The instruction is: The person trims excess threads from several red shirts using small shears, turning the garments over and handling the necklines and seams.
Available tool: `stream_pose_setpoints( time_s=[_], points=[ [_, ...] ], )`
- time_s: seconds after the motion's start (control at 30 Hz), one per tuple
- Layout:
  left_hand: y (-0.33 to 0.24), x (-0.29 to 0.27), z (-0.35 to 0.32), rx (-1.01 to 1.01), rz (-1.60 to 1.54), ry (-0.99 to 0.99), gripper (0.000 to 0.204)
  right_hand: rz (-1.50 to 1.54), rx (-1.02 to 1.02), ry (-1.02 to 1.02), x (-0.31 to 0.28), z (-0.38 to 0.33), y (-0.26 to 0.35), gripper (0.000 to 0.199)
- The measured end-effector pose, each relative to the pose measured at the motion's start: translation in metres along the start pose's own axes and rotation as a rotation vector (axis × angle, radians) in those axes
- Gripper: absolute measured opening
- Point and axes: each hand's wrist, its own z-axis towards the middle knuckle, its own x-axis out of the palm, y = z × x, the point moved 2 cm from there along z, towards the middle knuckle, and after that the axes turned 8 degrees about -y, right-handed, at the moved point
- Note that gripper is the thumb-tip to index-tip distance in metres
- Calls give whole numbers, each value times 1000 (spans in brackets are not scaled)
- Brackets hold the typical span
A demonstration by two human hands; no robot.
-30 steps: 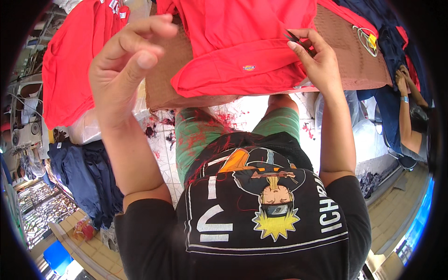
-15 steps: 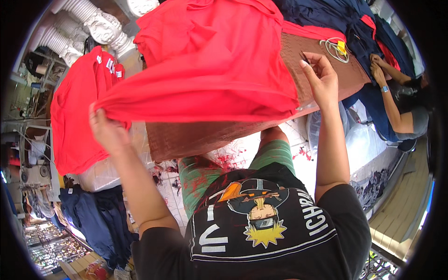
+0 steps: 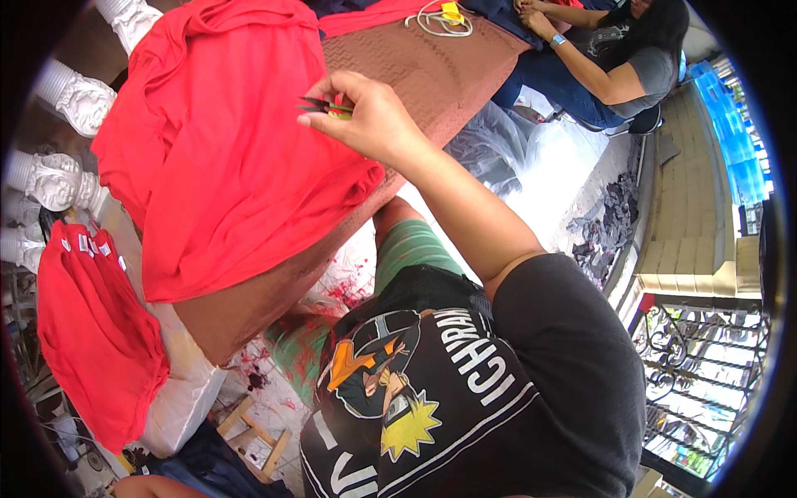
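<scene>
My right hand (image 3: 369,114) is raised over the near side of the red garment (image 3: 224,158). Pinched in its fingers is a pair of thread snips (image 3: 315,104) with dark pointed blades and a bit of green at the handle. The garment lies loosely folded on the brown textured table cover (image 3: 415,70). Only a piece of my left arm (image 3: 158,488) shows at the lower left edge; my left hand is outside the picture.
A stack of red garments (image 3: 100,332) lies at the left on a plastic-wrapped surface. A white cord with a yellow tag (image 3: 451,13) rests at the table's far side. A co-worker (image 3: 614,66) sits far right. Clear plastic (image 3: 498,145) and dark scraps (image 3: 610,220) lie on the floor.
The view has swung to the right. My left hand has let go of the red garment's edge and left the picture. My right hand, still holding the snips, is now over the garment.
</scene>
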Motion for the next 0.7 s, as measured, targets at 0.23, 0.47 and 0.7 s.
stream_pose_setpoints(
  time_s=[0.23,0.47,0.7],
  points=[
    [-124,27,-28,220,-470,141,46,-52,16,15,-11,1,2,33],
    [-225,127,-106,83,-958,674,53,-74,229,45,-11,-6,-41,25],
    [-185,253,-234,488,-452,866,61,-163,-115,-18,20,50,-73,20]
  ],
)
